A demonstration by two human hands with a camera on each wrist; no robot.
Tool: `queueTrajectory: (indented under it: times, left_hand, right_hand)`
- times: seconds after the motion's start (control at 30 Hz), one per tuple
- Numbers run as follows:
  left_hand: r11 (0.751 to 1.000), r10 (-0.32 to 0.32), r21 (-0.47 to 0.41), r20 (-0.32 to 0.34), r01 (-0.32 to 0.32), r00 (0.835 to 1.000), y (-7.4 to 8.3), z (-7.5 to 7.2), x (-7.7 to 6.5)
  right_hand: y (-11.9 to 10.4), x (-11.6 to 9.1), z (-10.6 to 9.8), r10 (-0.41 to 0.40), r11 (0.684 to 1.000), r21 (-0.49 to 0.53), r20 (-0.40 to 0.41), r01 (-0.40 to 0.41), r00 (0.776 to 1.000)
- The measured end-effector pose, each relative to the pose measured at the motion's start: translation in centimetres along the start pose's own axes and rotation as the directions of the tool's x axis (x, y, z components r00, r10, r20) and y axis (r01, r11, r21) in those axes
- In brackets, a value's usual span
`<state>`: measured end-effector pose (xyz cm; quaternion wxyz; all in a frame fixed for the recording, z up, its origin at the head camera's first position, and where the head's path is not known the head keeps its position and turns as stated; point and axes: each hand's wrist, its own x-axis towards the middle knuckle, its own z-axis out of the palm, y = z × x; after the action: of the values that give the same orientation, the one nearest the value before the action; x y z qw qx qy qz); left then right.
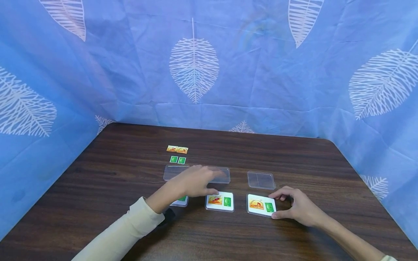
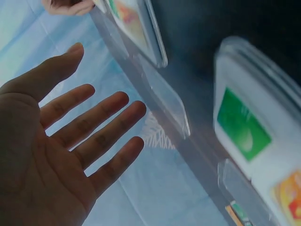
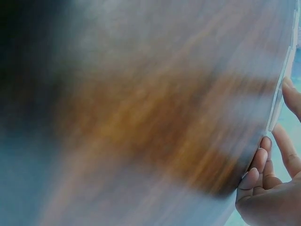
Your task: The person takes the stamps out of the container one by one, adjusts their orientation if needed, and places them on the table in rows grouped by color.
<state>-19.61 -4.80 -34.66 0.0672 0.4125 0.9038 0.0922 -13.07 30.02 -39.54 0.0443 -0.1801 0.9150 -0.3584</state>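
Observation:
My right hand [image 1: 295,206] pinches the right side of a clear flat case [image 1: 261,205], thumb at the lower corner and fingertips at the upper. In it is a white card with an orange picture and a green stamp-like piece. My left hand [image 1: 197,181] hovers over the middle, fingers spread; its palm [image 2: 61,155] is bare in the left wrist view. Below its thumb lies a second cased card [image 1: 220,201], also orange and green. A third cased card [image 1: 180,202] is partly hidden by the left wrist.
Behind the cards lie three clear plastic covers: right [image 1: 261,180], middle [image 1: 223,175] and left [image 1: 173,172]. Farther back are two orange picture pieces [image 1: 177,149] and two green pieces [image 1: 177,160]. A blue leaf-patterned curtain [image 1: 228,72] surrounds the brown table [image 1: 114,174].

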Motion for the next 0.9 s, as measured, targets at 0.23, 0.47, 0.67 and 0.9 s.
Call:
queueTrajectory:
  times: [0.23, 0.47, 0.67, 0.9]
  left_hand:
    - [0.999, 0.046, 0.022, 0.029, -0.047, 0.999, 1.2, 1.0, 0.9]
    - [0.995, 0.091, 0.038, 0.036, -0.093, 0.995, 2.0, 1.3, 1.3]
    - [0.992, 0.112, 0.050, 0.041, -0.114, 0.993, 2.8, 1.4, 1.9]
    - [0.988, 0.121, 0.095, 0.048, -0.125, 0.992, 3.6, 1.7, 2.5]
  right_hand:
    - [0.1, -0.1, 0.0, -0.017, 1.000, -0.010, -0.002, 0.017, 1.000]
    - [0.2, 0.0, 0.1, -0.028, 0.999, -0.016, -0.001, 0.028, 1.000]
    - [0.2, 0.0, 0.0, -0.019, 1.000, 0.002, -0.009, 0.019, 1.000]
    - [0.3, 0.0, 0.1, 0.001, 1.000, 0.009, -0.011, -0.001, 1.000]
